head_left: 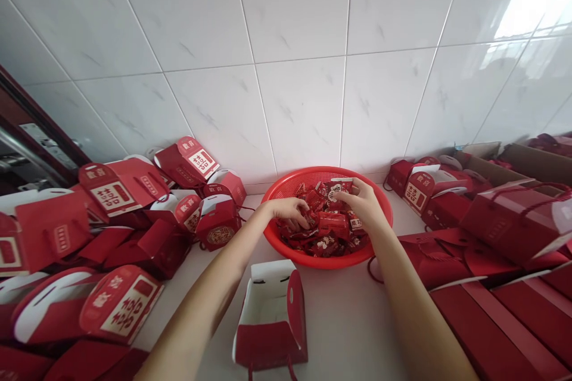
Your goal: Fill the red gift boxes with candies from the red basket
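Observation:
A red plastic basket (327, 261) holds many red-wrapped candies (333, 225). My left hand (292, 213) reaches into its left side, fingers curled down among the wrappers; what they grip, if anything, is hidden. On the right side of the basket, my right hand (361, 202) pinches a small candy packet (336, 190) with dark characters on a pale label between thumb and fingers. In front of the basket, between my forearms, an open red gift box (270, 342) with a white inside stands with its flaps up. Nothing shows inside it.
Several red gift boxes (120, 196) crowd the left side of the white table (344, 321). More boxes (513, 220) and flat red pieces (487, 327) lie at the right, with a cardboard carton (478, 161) behind. A tiled wall (299, 113) rises directly behind the basket.

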Action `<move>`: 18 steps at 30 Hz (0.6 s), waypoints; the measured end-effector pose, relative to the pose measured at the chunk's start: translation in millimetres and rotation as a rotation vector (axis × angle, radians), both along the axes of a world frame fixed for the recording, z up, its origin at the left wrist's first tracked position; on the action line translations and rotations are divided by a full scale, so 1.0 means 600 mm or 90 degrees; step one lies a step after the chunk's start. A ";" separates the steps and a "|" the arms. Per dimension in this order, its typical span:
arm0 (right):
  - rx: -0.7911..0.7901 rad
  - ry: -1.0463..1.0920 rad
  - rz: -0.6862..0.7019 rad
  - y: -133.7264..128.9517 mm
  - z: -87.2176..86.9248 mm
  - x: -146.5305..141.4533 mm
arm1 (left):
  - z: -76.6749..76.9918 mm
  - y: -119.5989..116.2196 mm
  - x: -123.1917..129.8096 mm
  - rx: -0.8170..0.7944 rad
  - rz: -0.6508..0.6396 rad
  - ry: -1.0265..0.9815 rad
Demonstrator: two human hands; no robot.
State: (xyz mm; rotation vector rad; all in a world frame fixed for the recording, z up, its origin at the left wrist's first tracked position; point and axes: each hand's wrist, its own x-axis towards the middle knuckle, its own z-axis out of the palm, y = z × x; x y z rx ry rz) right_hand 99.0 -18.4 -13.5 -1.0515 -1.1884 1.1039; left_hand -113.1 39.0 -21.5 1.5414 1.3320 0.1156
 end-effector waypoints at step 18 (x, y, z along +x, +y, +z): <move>0.006 0.037 -0.010 -0.006 0.005 0.001 | 0.012 -0.008 -0.001 0.258 -0.029 0.040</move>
